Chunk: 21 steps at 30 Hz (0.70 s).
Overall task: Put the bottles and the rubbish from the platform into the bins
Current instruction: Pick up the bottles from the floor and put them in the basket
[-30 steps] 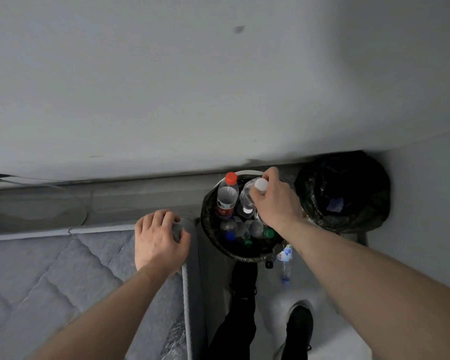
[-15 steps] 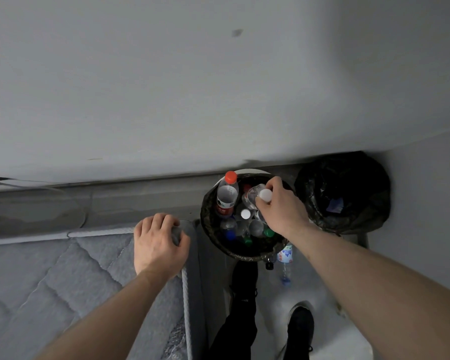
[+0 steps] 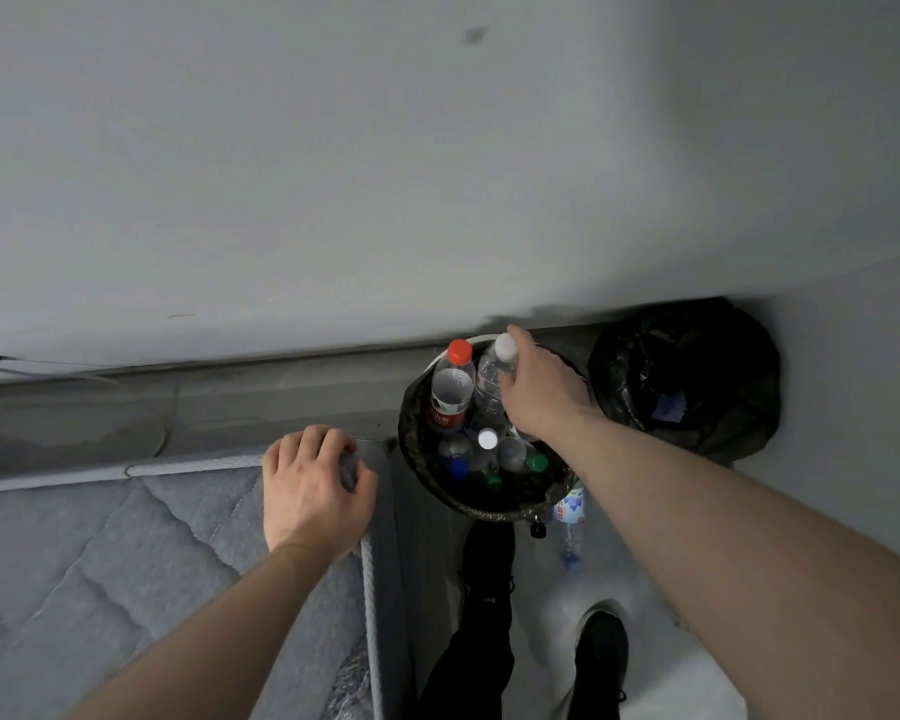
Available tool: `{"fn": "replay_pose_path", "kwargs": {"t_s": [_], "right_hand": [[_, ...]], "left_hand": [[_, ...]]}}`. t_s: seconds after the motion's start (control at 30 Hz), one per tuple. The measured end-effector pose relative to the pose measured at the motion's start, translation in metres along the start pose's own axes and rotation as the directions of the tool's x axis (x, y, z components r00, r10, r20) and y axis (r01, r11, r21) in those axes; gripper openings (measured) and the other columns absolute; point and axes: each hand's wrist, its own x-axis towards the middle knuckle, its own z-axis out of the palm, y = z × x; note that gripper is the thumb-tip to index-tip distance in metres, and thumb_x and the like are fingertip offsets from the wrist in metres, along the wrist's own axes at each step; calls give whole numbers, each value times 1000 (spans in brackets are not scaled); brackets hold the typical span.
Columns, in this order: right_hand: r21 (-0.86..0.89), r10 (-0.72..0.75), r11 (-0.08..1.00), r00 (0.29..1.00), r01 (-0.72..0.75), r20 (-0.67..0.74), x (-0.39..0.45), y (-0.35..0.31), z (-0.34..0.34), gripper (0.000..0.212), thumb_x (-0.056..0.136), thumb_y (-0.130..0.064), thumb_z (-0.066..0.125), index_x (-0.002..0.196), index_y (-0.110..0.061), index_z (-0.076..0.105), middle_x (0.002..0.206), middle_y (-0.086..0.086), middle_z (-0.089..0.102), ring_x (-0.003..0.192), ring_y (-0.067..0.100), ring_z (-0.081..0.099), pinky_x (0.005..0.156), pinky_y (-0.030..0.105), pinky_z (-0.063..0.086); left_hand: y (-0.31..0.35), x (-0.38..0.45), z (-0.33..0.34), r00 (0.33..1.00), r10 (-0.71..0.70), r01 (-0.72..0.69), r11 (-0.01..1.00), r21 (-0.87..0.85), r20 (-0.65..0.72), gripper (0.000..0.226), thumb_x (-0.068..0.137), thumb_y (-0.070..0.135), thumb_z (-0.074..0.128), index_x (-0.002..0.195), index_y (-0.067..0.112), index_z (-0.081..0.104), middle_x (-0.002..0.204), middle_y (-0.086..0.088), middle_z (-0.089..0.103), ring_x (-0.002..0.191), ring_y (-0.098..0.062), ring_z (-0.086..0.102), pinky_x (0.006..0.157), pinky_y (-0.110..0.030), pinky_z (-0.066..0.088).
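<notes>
Gripping, right hand: clear white-capped plastic bottle, held over round black-lined bin
Left hand: curled on grey quilted mattress corner
Beside held bottle: red-capped bottle, upright

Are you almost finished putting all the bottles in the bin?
Done: the round black-lined bin already holds many plastic bottles, one red-capped. In hand: the right hand grips a clear white-capped bottle over it. Left: a blue-labelled bottle lies on the floor beside the bin. The left hand grips the grey quilted mattress corner.
</notes>
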Motion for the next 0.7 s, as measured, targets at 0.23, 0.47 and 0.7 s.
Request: {"fn": "replay_pose_path", "kwargs": {"t_s": [0.23, 0.47, 0.7], "right_hand": [[-31, 2, 1000, 1000, -2, 9, -13, 5, 8, 79, 97, -21, 55, 160, -31, 9, 144, 7, 47, 113, 33, 60, 85, 43, 51], [43, -9, 999, 999, 7, 38, -46, 25, 30, 82, 92, -18, 60, 157, -32, 13, 153, 3, 35, 117, 29, 58, 91, 43, 53], [-17, 93, 996, 986, -91, 141, -97, 53, 55, 83, 94, -21, 60, 160, -28, 9, 168, 1, 6, 153, 27, 16, 121, 38, 25]], "left_hand": [[0, 0, -1, 1000, -9, 9, 1000, 6, 16, 23, 78, 41, 51, 90, 23, 61, 94, 4, 59, 93, -26, 51, 100, -44, 35], [1, 1, -1, 999, -19, 19, 1000, 10, 35, 24, 79, 41, 51, 90, 24, 62, 95, 4, 58, 94, -26, 51, 101, -44, 35], [2, 5, -2, 992, -38, 31, 997, 65, 118, 27, 81, 44, 46, 93, 26, 62, 102, 3, 56, 100, -26, 50, 104, -45, 33]]}}
